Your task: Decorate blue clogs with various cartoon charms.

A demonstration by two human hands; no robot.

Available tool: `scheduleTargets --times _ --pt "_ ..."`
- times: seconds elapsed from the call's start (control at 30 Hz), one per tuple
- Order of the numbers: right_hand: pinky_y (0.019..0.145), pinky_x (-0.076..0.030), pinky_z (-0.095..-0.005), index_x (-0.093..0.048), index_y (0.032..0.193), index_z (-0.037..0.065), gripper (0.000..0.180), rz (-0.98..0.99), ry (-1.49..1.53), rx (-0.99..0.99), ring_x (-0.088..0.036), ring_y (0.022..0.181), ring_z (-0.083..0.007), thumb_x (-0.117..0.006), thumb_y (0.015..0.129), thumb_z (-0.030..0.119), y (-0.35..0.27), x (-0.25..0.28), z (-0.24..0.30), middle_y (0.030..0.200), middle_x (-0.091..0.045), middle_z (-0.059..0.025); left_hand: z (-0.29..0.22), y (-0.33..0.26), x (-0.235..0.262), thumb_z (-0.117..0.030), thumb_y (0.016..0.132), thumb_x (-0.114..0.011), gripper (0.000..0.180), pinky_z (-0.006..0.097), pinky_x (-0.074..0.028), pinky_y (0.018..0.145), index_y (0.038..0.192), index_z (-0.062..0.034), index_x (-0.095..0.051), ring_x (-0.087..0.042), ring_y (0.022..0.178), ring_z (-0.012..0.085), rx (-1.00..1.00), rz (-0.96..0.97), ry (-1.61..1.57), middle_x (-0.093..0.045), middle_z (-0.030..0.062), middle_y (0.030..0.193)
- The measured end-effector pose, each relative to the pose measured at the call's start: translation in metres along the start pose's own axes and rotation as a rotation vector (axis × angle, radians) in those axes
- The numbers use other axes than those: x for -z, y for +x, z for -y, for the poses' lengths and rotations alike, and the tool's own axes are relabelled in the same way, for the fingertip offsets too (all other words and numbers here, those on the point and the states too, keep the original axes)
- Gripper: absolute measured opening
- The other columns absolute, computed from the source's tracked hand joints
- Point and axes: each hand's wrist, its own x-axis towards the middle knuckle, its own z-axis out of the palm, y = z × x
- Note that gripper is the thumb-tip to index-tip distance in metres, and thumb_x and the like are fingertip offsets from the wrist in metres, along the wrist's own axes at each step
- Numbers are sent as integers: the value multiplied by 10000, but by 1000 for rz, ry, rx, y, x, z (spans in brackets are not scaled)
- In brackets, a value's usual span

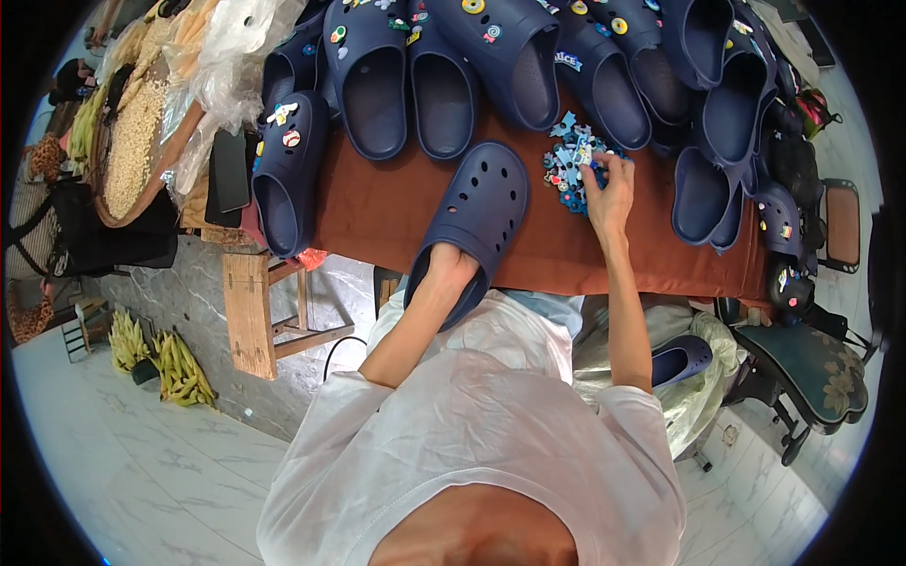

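Observation:
My left hand (451, 266) is pushed inside a plain navy clog (474, 215) with round holes, which lies on the rust-brown cloth of the table (377, 212) in front of me. My right hand (609, 193) reaches further out, its fingers pinching into a small pile of blue shoe charms (569, 165). I cannot tell whether a single charm is between the fingers.
Several navy clogs with charms fitted (377, 75) line the back and right of the table. A single clog (288, 170) lies at the left. A flat basket of grain (132, 141) and plastic bags (226, 57) stand left. A dark chair (812, 368) stands at the right.

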Motion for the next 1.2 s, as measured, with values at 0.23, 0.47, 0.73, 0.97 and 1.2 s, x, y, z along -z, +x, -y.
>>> scheduleTargets --times 0.23,0.47,0.73,0.97,1.2 --pt "819 -480 -381 -655 1040 69 269 3 54 5 -573 915 -250 -757 794 103 0 0 4 972 -607 -96 3 19 -12 -274 1043 -403 381 448 -432 1089 1323 -50 -532 -555 1238 272 -10 -11 -18 -560 131 1367" --pt "703 -529 -246 -670 1066 51 244 101 330 -124 -594 836 -117 -720 831 10 5 17 9 939 -611 -53 5 25 -17 -276 1044 -400 384 448 -431 1091 1327 -50 -529 -553 1240 272 -21 -14 -22 -557 131 1369" --pt "801 -513 -238 -659 1125 -15 218 569 875 -197 -629 875 -98 -636 907 -7 -1 18 54 991 -679 -48 3 22 -16 -279 1045 -397 388 448 -430 1092 1331 -50 -525 -551 1242 271 -16 -15 -11 -554 132 1373" --pt "818 -505 -230 -689 1083 -18 189 670 808 -120 -637 886 -108 -660 905 36 5 -10 80 982 -651 -51 8 23 -19 -281 1045 -395 391 448 -429 1093 1334 -49 -521 -550 1244 271 -34 -6 0 -551 132 1375" --pt "743 -515 -223 -703 1045 -12 200 675 737 -101 -637 802 -92 -718 848 18 15 -15 85 946 -648 -42 11 23 -20 -283 1046 -392 395 448 -427 1094 1338 -49 -518 -548 1246 271 -46 4 -1 -549 132 1378"
